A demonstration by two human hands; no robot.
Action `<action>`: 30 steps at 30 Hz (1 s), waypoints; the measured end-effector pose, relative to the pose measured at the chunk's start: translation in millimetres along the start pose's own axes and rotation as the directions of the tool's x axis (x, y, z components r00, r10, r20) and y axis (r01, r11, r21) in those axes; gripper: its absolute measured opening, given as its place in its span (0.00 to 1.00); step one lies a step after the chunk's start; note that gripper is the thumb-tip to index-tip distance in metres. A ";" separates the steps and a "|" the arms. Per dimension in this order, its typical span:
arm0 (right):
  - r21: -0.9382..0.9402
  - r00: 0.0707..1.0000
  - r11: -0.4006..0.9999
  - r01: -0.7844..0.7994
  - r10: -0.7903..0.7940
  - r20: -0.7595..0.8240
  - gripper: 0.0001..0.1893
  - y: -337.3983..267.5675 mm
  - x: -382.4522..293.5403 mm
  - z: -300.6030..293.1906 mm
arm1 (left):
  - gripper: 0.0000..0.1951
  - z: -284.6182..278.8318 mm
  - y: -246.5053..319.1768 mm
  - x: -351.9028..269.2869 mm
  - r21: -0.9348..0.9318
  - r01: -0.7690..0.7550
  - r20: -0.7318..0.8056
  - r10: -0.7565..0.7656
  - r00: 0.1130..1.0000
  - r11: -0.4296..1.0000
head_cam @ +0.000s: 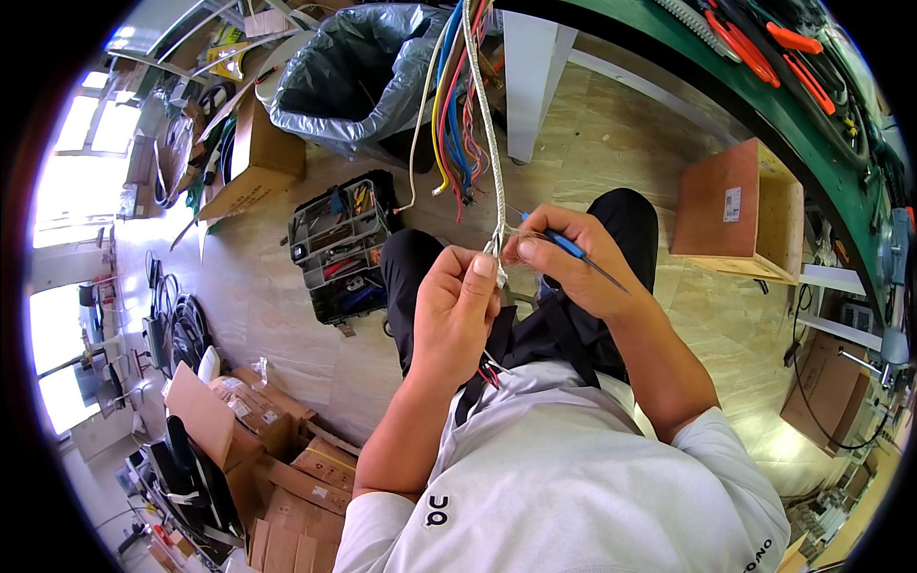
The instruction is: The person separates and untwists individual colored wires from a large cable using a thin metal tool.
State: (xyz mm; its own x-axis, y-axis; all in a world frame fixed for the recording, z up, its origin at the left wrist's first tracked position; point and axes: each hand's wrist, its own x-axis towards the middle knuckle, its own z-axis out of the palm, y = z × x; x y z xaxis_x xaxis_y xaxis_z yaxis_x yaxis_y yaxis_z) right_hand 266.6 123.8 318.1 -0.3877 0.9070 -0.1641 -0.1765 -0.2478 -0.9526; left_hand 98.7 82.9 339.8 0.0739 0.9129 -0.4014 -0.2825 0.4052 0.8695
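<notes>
A braided, silvery cable (pixel 487 107) comes down from the top edge to my hands. Its lower end is pinched between the thumb and fingers of my left hand (pixel 458 304). My right hand (pixel 566 251) holds a thin pick-like tool with a blue handle (pixel 564 243), its dark shaft pointing down towards my wrist. The right thumb and fingertip also pinch fine loose strands (pixel 514 233) beside the braid. Several other wires, among them a blue wire (pixel 453 132) and a yellow wire (pixel 438 157), hang loose left of the braided cable, their ends apart from my hands.
A lined waste bin (pixel 344 129) stands beyond the wires. An open tool case (pixel 304 251) lies on the floor left of my knee. The green workbench (pixel 809 122) curves along the right, with red-handled pliers (pixel 745 50) on it. A wooden box (pixel 716 200) sits below; cartons (pixel 286 458) fill the lower left.
</notes>
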 end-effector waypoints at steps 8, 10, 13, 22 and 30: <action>-0.277 1.000 0.961 -0.005 0.013 0.025 0.07 1.8 -30.4 -9.2 | 0.12 5.4 -0.6 6.0 0.183 -0.073 -0.041 0.082 0.996 0.980; -0.342 0.999 0.939 0.034 -0.017 0.050 0.06 4.2 -40.2 -22.9 | 0.12 3.1 -3.1 7.8 0.179 -0.096 -0.032 0.104 0.994 0.979; -0.397 0.974 0.909 -0.127 0.190 0.124 0.06 2.1 -57.4 -41.8 | 0.12 -1.0 -3.9 7.2 0.197 -0.100 -0.054 0.113 0.992 0.975; -0.150 0.851 0.883 0.446 -0.469 -0.236 0.23 -10.4 -48.0 -38.8 | 0.13 3.1 -2.2 3.3 0.233 -0.123 -0.046 0.137 0.989 0.965; -0.137 0.924 0.954 0.265 -0.292 -0.248 0.12 -15.5 -37.6 11.9 | 0.14 5.4 -5.9 1.9 0.263 -0.159 -0.047 0.177 0.983 0.952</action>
State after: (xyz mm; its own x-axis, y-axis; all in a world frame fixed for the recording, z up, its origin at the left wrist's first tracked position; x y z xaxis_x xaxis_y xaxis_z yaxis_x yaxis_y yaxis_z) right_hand 273.2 89.5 342.1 -0.0818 0.9946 0.0632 -0.1472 0.0507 -0.9878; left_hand 105.7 82.5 335.4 -0.0221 0.9670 -0.2537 -0.0290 0.2530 0.9670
